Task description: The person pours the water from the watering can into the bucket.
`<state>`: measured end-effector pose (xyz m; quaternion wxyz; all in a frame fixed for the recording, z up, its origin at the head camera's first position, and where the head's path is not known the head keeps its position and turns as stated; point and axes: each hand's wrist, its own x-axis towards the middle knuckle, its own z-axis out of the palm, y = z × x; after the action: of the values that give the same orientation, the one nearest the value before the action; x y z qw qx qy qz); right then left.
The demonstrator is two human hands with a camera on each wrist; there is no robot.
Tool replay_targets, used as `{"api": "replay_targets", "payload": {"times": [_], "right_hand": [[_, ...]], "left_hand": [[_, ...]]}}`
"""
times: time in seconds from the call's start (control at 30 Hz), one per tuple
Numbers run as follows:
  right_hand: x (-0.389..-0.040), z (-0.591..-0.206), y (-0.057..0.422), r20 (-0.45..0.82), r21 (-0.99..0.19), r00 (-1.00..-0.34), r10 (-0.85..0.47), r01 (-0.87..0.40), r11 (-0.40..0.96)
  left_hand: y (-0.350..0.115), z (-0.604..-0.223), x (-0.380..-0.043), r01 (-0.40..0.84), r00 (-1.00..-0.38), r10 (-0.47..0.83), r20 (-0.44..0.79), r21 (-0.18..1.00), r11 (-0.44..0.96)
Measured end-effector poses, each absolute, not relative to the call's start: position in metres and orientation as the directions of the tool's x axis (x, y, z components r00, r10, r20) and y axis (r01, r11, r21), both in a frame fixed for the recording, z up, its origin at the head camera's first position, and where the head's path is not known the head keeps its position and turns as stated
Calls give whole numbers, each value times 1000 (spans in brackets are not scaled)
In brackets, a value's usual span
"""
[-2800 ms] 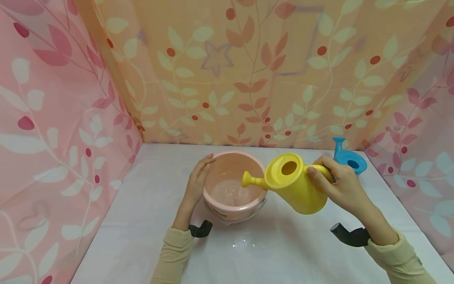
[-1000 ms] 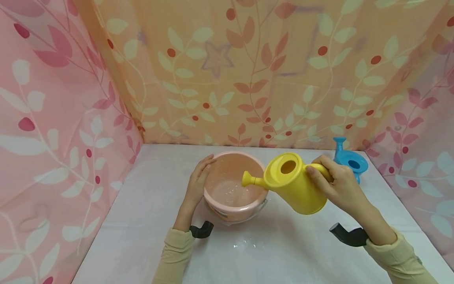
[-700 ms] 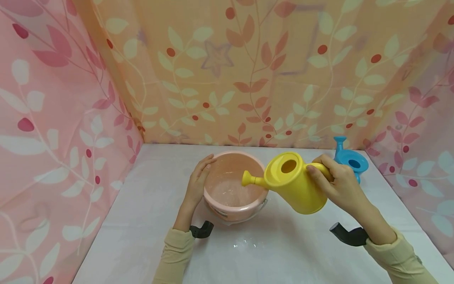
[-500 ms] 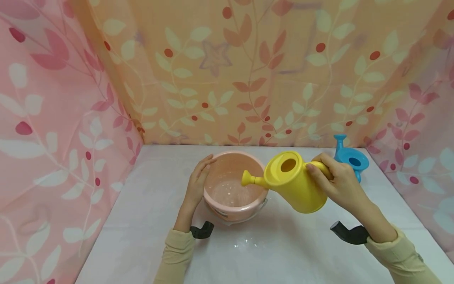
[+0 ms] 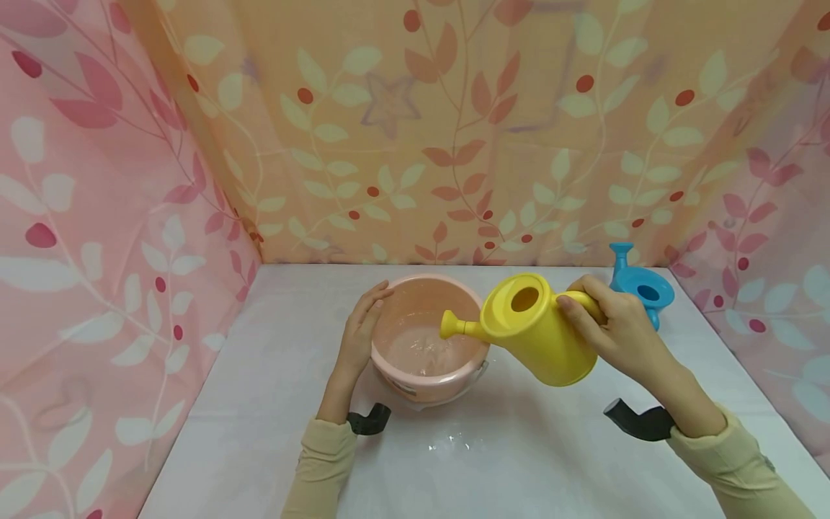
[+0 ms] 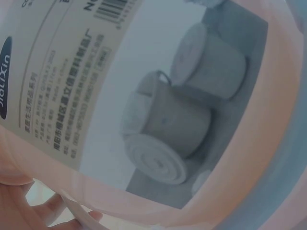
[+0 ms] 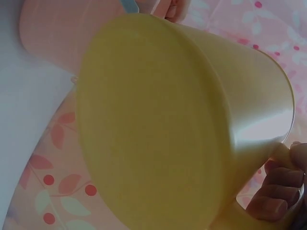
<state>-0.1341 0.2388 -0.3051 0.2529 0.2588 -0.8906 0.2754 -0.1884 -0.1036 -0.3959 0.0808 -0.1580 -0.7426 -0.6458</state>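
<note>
My right hand (image 5: pixel 616 328) grips the handle of a yellow watering can (image 5: pixel 551 346), tilted left so its spout reaches over a pink bucket (image 5: pixel 431 380). In the right wrist view the can's base (image 7: pixel 148 124) fills the middle, with curled fingers (image 7: pixel 278 191) round its handle. Rippling water (image 5: pixel 421 349) lies in the bucket. My left hand (image 5: pixel 358 335) rests along the bucket's left side, fingertips at the rim. The left wrist view shows the bucket's printed label (image 6: pixel 144 96) close up, with left fingers (image 6: pixel 50 209) partly showing at the lower left.
A small blue watering can (image 5: pixel 648 292) stands at the back right of the white table (image 5: pixel 272 404). Water drops (image 5: pixel 454 441) lie on the table in front of the bucket. Patterned cloth (image 5: pixel 389 180) closes off the back and both sides.
The ripples in the bucket shift from frame to frame. The yellow watering can sits very slightly higher in the view now. My left hand keeps its place on the bucket.
</note>
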Motion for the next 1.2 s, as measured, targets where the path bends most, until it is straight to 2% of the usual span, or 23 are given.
{"api": "replay_targets", "payload": {"times": [0.73, 1.2], "right_hand": [[-132, -304, 238, 570, -384, -758, -317, -587, 713], [-131, -305, 239, 587, -374, -741, -328, -606, 702]], "left_hand": [[-104, -396, -188, 323, -943, 128, 308, 939, 117], [-104, -396, -187, 324, -942, 128, 309, 940, 111]]}}
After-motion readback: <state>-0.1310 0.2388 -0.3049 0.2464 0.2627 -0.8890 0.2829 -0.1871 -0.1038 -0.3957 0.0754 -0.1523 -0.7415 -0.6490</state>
